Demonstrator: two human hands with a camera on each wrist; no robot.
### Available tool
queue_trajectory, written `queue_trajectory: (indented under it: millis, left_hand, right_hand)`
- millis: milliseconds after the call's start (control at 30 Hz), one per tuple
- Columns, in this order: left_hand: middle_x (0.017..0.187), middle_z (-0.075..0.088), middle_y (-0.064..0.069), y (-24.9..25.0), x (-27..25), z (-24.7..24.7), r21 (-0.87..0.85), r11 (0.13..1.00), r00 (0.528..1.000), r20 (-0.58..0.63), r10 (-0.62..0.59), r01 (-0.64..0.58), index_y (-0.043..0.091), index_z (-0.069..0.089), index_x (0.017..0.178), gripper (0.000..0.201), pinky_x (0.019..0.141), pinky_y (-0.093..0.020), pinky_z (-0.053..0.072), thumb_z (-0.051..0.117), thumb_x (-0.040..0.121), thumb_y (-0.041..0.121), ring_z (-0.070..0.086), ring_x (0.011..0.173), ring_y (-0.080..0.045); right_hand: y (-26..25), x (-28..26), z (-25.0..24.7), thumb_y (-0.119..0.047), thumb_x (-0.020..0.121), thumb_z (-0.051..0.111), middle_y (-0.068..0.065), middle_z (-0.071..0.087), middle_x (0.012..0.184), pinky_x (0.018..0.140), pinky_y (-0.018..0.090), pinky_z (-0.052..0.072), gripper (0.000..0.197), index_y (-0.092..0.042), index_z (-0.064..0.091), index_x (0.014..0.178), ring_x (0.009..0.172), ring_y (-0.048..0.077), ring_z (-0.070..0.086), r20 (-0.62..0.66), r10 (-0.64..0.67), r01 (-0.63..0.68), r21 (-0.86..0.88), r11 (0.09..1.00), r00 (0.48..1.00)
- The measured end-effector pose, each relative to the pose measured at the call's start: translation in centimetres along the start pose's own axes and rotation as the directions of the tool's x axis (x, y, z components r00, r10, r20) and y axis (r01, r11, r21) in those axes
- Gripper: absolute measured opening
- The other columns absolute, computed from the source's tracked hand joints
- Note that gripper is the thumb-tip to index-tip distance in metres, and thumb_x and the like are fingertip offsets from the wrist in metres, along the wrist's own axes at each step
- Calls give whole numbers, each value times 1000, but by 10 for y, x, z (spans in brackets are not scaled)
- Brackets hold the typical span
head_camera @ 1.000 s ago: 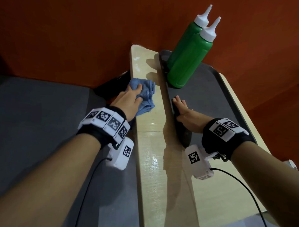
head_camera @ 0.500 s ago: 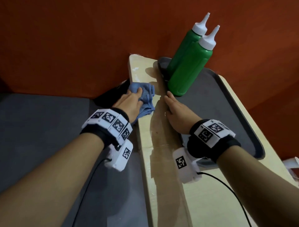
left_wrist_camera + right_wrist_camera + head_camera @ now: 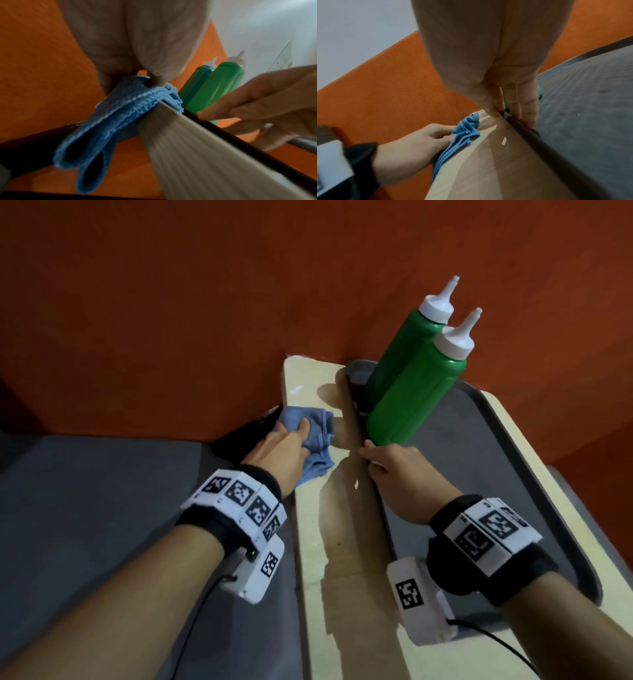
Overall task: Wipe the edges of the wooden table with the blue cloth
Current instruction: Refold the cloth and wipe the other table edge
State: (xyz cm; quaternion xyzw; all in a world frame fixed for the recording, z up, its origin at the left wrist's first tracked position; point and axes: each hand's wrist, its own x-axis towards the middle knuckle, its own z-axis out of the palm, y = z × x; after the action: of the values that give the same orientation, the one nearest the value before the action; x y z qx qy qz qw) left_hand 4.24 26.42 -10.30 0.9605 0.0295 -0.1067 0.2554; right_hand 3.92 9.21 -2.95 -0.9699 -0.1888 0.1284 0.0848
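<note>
The left hand (image 3: pixel 281 450) is gripping the bunched blue cloth (image 3: pixel 317 436), fingers curled round it, pressing it over the left edge of the wooden bench (image 3: pixel 315 542) near the far corner. The right hand (image 3: pixel 397 470) is pinching the dark tray's (image 3: pixel 534 474) near rim, thumb outside and fingers inside. 2 green squeeze bottles (image 3: pixel 414 392) are standing upright on the tray, touching each other.
</note>
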Motion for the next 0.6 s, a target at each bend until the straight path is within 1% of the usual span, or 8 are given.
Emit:
queue_trajectory:
  millis: [67, 100, 200, 300, 367, 433, 533, 600]
  left_hand:
    - [153, 24, -24, 0, 18, -8, -13, 1000, 1000, -12, -28, 28, 19, 7, 154, 58, 109, -44, 35, 31, 102, 26, 39, 134, -37]
    - [151, 28, -25, 0, 24, -11, -32, 999, 999, -24, -41, 40, 19, 8, 154, 57, 108, -43, 36, 31, 103, 25, 41, 132, -38]
    - [150, 30, -26, 0, 35, -18, -82, 995, 997, -40, -68, 65, 20, 10, 155, 56, 107, -42, 37, 32, 103, 23, 41, 132, -40]
    - [155, 24, -23, -4, 29, -14, -76, 996, 998, -38, -50, 47, 19, 8, 155, 57, 110, -42, 35, 31, 103, 23, 37, 136, -38]
    - [157, 20, -21, -6, 22, -8, -96, 995, 999, -13, -40, 39, 20, 7, 155, 56, 113, -42, 32, 30, 103, 24, 32, 139, -36]
    - [158, 17, -19, -8, 19, -6, -112, 993, 999, -9, -30, 29, 21, 8, 154, 56, 114, -43, 30, 30, 103, 26, 30, 141, -36]
    - [155, 23, -23, -7, 28, -10, -57, 998, 1000, -6, -18, 17, 18, 9, 154, 57, 111, -43, 33, 32, 102, 26, 37, 136, -38]
    - [153, 25, -24, -8, 37, -14, -27, 1000, 1000, -12, -17, 17, 17, 8, 154, 58, 110, -43, 35, 32, 103, 26, 38, 134, -39]
  right_hand:
    - [3, 6, -2, -3, 96, 35, 9, 67, 91, 70, 28, 37, 34, -5, 67, 105, 95, 32, 59, 1, -17, 17, -12, 1000, 1000]
    - [4, 9, -3, -2, 94, 37, 6, 65, 86, 69, 27, 39, 34, -8, 70, 101, 91, 31, 60, 2, -20, 20, -11, 1000, 1000]
    - [5, 20, -5, 0, 86, 41, 11, 69, 102, 77, 34, 52, 37, -14, 73, 98, 94, 31, 62, -22, 4, -4, 16, 1000, 1000]
    - [-2, 27, 3, 2, 83, 42, 16, 68, 109, 78, 41, 51, 29, -5, 68, 96, 97, 37, 60, -131, -31, 33, 18, 999, 991]
    - [-8, 30, 12, 2, 87, 41, 16, 63, 119, 81, 39, 45, 26, -3, 64, 99, 103, 37, 57, -151, -57, 64, 41, 997, 987]
    - [-9, 35, 22, 2, 90, 41, 21, 53, 132, 90, 35, 37, 23, 1, 58, 105, 116, 37, 51, -114, -56, 61, 43, 997, 992]
    - [-4, 40, 29, 1, 95, 36, 18, 26, 154, 110, 23, 16, 34, 5, 45, 128, 144, 30, 23, -40, -74, 74, 11, 997, 996]
    - [0, 41, 32, 1, 97, 33, 13, 9, 161, 113, 18, 4, 43, 2, 34, 140, 149, 23, 6, -31, -91, 92, 33, 995, 995]
